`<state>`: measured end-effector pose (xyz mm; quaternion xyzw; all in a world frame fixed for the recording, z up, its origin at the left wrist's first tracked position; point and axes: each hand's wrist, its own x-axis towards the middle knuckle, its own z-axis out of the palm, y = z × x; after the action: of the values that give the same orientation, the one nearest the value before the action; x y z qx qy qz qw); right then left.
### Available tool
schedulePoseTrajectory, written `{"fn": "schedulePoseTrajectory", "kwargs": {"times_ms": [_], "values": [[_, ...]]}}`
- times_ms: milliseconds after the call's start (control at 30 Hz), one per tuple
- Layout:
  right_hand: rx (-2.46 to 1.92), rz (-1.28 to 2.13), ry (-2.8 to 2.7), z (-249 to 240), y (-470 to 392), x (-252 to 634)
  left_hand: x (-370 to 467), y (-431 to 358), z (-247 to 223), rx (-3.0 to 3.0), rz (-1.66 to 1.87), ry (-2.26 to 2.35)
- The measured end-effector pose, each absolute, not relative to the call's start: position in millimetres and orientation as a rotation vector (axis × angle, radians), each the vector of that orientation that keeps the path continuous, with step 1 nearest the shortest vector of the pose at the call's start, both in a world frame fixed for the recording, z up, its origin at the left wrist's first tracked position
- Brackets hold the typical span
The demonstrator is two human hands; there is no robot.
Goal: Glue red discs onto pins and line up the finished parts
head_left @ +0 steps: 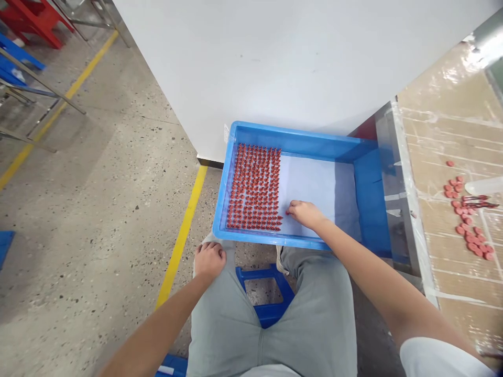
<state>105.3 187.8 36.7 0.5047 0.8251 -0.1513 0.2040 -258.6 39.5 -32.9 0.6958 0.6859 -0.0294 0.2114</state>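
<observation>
My right hand (305,213) is over the lower middle of a blue plastic tray (306,241), its fingers pinched on a small red piece (287,212) just above or at the pale lining. To its left, many small red pointed pieces (255,188) stand in close rows across the left part of the tray. Longer tips stick out at the right end of the lowest rows. My left hand (211,259) rests on my left knee below the tray's near left corner, fingers bent over the trouser cloth and holding nothing that shows.
At the right, a table (444,283) covered in taped cardboard bears several red round pieces (475,243) and dark red slim tools (477,201). A white cabinet wall (275,68) rises behind the tray. A blue stool (267,309) shows between my legs; other stools stand far left.
</observation>
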Motion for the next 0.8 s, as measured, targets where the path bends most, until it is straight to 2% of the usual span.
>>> {"fn": "schedulePoseTrajectory", "kwargs": {"times_ms": [267, 533, 800], "values": [[1.525, -0.469, 2.298, 27.4, 184.9, 107.9, -259.2, 38.4, -35.4, 1.939, -0.069, 1.903], [1.793, -0.639, 2.238, 11.3, 183.8, 115.3, -260.7, 38.0, -37.8, 1.945, -0.063, 1.907], [1.842, -0.801, 2.297, 1.1, 190.7, 111.7, -259.5, 38.6, -36.6, 1.939, -0.073, 1.917]]}}
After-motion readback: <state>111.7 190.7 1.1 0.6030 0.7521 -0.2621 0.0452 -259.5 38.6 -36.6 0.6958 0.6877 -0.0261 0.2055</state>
